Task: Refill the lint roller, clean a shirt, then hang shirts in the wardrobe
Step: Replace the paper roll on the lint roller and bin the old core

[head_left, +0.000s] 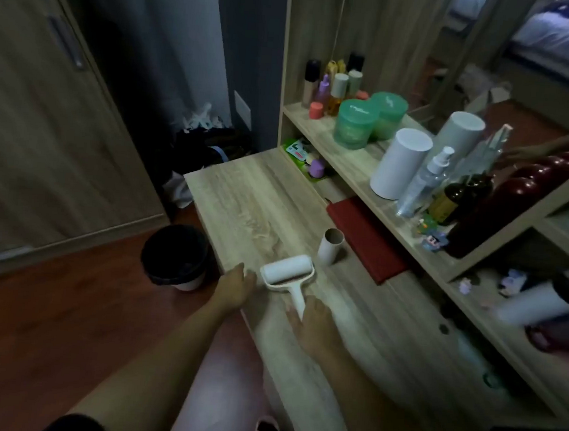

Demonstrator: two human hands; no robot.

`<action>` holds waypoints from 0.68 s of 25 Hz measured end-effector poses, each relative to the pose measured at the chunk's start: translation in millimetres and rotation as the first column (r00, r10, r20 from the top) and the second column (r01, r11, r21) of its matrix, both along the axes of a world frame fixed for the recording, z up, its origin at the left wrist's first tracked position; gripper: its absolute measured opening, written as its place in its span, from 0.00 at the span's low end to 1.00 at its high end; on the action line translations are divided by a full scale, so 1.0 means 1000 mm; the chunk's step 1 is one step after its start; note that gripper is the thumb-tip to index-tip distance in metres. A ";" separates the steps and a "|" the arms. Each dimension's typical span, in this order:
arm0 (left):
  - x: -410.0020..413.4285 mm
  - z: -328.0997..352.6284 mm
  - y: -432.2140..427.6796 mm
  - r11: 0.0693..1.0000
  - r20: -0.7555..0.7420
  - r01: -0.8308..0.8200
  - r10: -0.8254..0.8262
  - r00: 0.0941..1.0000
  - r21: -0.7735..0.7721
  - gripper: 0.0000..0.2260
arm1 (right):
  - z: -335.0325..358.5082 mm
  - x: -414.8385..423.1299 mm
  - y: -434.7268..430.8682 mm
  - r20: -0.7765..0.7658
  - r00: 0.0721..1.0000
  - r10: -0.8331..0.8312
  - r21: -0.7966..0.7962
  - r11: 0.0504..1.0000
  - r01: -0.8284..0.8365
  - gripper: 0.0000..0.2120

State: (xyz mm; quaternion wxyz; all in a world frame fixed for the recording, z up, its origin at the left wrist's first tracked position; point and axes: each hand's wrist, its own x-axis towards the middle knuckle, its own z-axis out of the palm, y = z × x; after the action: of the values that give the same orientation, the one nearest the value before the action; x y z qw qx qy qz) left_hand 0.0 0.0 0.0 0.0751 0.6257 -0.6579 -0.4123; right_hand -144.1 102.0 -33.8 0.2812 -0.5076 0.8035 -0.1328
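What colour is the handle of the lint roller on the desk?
Cream white; the head view shows the lint roller plainly on the wooden desk.

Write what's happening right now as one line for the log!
lint roller: on table, white roll fitted | cardboard tube: upright beside it | left hand: open by roller | right hand: at handle, grip unclear

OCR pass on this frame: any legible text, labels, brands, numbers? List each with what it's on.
No text is legible in this frame.
Green jar lid: white script, too blurred to read.
Brown bottle: yellow label, too blurred to read.
Green packet under the shelf: print too small to read.
Lint roller: no marking visible.
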 end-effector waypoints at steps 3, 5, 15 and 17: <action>-0.021 -0.012 -0.002 0.995 -0.079 -0.087 0.091 0.993 0.057 0.20 | -0.009 -0.004 -0.004 -0.040 0.996 0.077 0.072 0.995 -0.074 0.19; -0.030 -0.024 -0.005 0.989 -0.143 -0.126 0.136 0.980 0.077 0.19 | -0.008 -0.005 -0.004 -0.061 0.992 0.112 0.103 0.989 -0.105 0.19; -0.019 -0.028 -0.004 0.929 -0.396 -0.291 0.361 0.844 0.228 0.13 | 0.000 -0.025 -0.008 0.412 0.885 -0.217 -0.010 0.970 0.243 0.32; -0.016 -0.025 0.004 0.940 -0.424 -0.239 0.325 0.845 0.245 0.14 | 0.010 -0.033 -0.015 0.513 0.782 -0.354 0.028 0.917 0.397 0.34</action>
State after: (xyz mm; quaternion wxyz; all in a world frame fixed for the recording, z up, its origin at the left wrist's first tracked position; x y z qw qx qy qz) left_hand -16.1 4.5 -25.3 0.2305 0.6048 -0.4812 -0.5912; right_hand -177.6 87.1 -23.3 0.4299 -0.2950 0.7792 -0.3478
